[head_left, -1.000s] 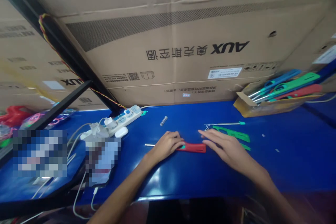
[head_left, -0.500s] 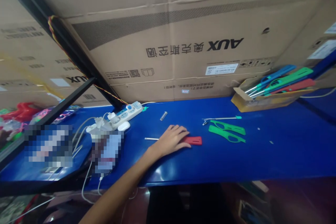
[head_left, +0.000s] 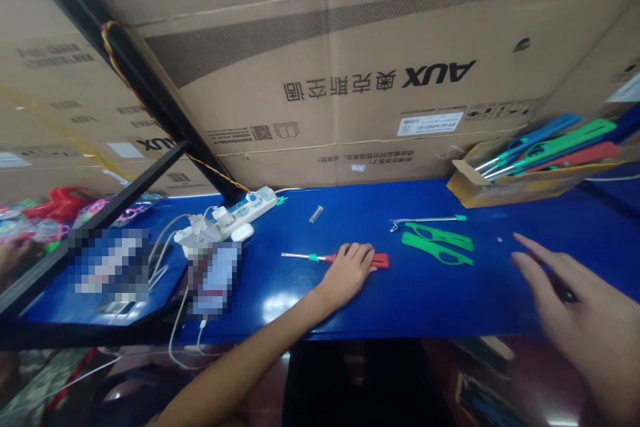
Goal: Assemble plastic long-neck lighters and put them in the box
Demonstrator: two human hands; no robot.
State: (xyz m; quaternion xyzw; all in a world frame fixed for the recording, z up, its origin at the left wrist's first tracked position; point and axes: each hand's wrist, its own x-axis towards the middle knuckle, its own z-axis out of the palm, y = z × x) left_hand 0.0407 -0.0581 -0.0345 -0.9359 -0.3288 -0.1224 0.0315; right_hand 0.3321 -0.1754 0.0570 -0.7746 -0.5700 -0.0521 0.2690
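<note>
My left hand [head_left: 350, 270] is wrapped over the red lighter [head_left: 381, 261] on the blue table; its metal rod with a teal collar points left. At the right, my right hand [head_left: 575, 300] hangs over the table's front part, thumb and forefinger apart, nothing visible between them. Between the hands lie two green handle shells [head_left: 435, 248], side by side. Just behind them is a metal rod [head_left: 433, 219] with a teal end and thin white wires. A small clear tube [head_left: 316, 214] lies farther back.
An open carton [head_left: 480, 193] of blue, green and red lighters stands at the back right. White power strip [head_left: 255, 205], cables and blurred phones occupy the left, beside a black metal frame [head_left: 145, 180]. Another person's hand [head_left: 17, 260] shows at the far left edge.
My right hand has come into view from the right. My left hand has shifted slightly right on the red lighter, its fingers now more curled, and the teal collar shows.
</note>
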